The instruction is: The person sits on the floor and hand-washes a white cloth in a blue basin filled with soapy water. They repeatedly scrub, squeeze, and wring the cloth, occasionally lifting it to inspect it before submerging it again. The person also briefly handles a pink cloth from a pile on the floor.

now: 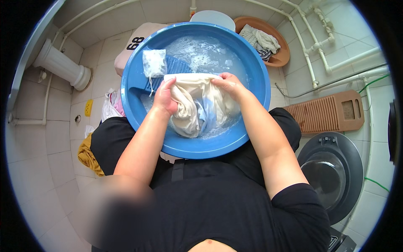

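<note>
1. My left hand (166, 97) grasps the left end of the white cloth (184, 112).
2. My right hand (228, 86) pinches its top right.
3. It droops inside the blue basin (201, 151), toward the near rim.

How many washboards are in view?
2: a blue washboard inside the blue tub, beyond the left hand; a brown washboard to the tub's right. Others may be hidden.

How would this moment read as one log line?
left hand: holds white cloth | right hand: holds it too | below: blue tub, sudsy water
</note>
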`<state>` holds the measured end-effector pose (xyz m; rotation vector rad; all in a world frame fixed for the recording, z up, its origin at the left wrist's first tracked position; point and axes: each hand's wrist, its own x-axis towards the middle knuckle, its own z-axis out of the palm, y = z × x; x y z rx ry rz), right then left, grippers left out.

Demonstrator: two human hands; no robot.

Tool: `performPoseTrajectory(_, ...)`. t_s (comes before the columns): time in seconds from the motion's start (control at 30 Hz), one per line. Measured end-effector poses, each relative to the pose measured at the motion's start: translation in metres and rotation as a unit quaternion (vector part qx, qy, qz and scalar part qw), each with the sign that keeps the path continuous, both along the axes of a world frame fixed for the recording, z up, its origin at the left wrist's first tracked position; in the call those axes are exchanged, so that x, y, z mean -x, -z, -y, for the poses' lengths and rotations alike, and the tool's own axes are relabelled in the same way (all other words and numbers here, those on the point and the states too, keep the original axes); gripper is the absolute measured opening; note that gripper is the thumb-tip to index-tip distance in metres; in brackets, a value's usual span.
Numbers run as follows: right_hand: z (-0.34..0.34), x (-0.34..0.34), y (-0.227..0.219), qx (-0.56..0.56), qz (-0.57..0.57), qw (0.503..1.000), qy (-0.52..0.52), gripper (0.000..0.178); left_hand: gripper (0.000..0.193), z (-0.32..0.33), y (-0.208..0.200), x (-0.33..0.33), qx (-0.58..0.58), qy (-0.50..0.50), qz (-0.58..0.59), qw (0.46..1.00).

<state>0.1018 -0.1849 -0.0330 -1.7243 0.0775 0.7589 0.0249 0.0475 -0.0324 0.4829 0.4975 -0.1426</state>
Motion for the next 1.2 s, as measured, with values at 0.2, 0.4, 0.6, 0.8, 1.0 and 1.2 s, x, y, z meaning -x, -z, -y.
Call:
performPoseTrajectory(0.2,-0.019,0.017,0.019,0.335,0.184,0.906,-0.183,0.069,0.032,0.013,-0.001,0.005,-0.234,-0.024,-0.056,0.970)
performPoseTrajectory(0.4,-0.018,0.005,0.000,0.385,0.139,0.900,-0.150,0.068,0.055,0.018,-0.004,0.010,-0.243,0.007,0.072,0.967)
performPoseTrajectory(0.6,-0.073,0.062,-0.034,-0.092,0.417,0.902,-0.063,0.014,0.041,0.025,-0.022,0.007,0.034,0.050,0.071,0.996)
performPoseTrajectory(0.8,-0.103,0.118,-0.079,-0.115,0.588,0.771,-0.215,0.018,0.044,0.020,-0.014,0.009,0.021,0.128,0.058,0.990)
performPoseTrajectory(1.0,-0.095,0.082,-0.039,0.054,0.656,0.750,-0.072,0.018,0.031,0.025,0.006,0.015,0.033,0.138,-0.017,0.990)
performPoseTrajectory(1.2,-0.097,0.063,-0.013,0.055,0.462,0.879,0.103,0.029,0.029,0.043,-0.036,0.019,-0.106,0.060,-0.088,0.989)
